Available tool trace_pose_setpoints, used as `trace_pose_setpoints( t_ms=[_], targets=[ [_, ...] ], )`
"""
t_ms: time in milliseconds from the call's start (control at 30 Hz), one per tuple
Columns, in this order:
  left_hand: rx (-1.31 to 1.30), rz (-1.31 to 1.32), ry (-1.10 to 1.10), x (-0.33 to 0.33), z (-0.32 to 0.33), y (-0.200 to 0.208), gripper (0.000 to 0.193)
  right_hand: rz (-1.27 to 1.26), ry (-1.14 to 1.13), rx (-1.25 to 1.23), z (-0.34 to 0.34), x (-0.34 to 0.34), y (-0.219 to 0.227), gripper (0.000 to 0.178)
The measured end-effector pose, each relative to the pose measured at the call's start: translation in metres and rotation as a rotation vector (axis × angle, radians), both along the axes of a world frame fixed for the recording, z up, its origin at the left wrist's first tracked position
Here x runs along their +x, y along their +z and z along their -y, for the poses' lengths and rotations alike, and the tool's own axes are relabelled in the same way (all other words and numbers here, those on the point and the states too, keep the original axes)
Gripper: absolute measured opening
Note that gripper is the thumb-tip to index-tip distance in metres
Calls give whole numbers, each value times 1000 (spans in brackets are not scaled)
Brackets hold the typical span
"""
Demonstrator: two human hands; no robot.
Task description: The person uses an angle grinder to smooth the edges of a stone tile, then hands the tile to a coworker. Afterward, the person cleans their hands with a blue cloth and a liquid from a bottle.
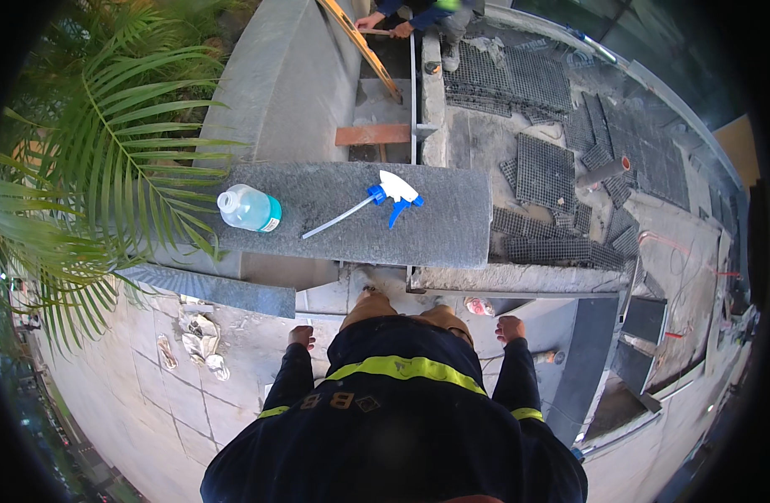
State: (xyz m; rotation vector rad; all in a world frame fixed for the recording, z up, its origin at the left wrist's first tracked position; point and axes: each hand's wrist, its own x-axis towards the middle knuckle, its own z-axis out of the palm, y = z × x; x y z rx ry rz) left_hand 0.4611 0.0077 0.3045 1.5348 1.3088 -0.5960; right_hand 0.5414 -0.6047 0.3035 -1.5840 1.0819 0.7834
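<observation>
- Here's the clear bottle [249,210], apparently standing at the left part of the dark grey stone slab [452,226], its mouth uncovered, blue-green liquid filling the lower part.
- Just to its right the white-and-blue trigger sprayer [395,189] is lying loose, its dip tube [343,216] pointing back toward the bottle without touching it.
- So, as to progress: the sprayer is sitting off the bottle, some liquid is remaining inside, and the two parts are not yet joined.
- Left hand [301,337] now: it's hanging short of the slab, fingers curling, nothing showing in it; how tightly they're closing, I can't tell.
- Right hand [510,329]: hanging on the other side of the body, fingers folding in, with no visible object; I can't tell whether the fist is fully closing. Neither hand is touching bottle or sprayer.
- Out left, palm fronds [116,151] are leaning over the slab's end; below, crumpled white scraps [200,337] are lying on the paving [175,402].
- Beyond the slab, a co-worker's hands [385,31] are working beside a long yellow straightedge [364,50], with a reddish-brown board [372,134] lying nearer.
- Over right, black grid mats [546,172] are lying scattered beside a grey pipe [603,172]; that area is looking unfinished.
</observation>
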Motion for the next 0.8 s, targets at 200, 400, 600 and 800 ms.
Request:
trace_pose_setpoints(
  t_ms=[200,400,600,800],
  targets=[
    [25,31,21,-7,-6,-11,27,25,240,-58,2,2,-1,17],
    [-3,35,-29,6,-8,-10,16,984,1309,-539,34,-2,-34,18],
    [21,75,-14,21,-12,-22,19,716,1524,-675,35,0,-34,24],
    [-7,115,13,39,-1,-34,19,727,1018,-256,56,1,-47,25]
  ],
)
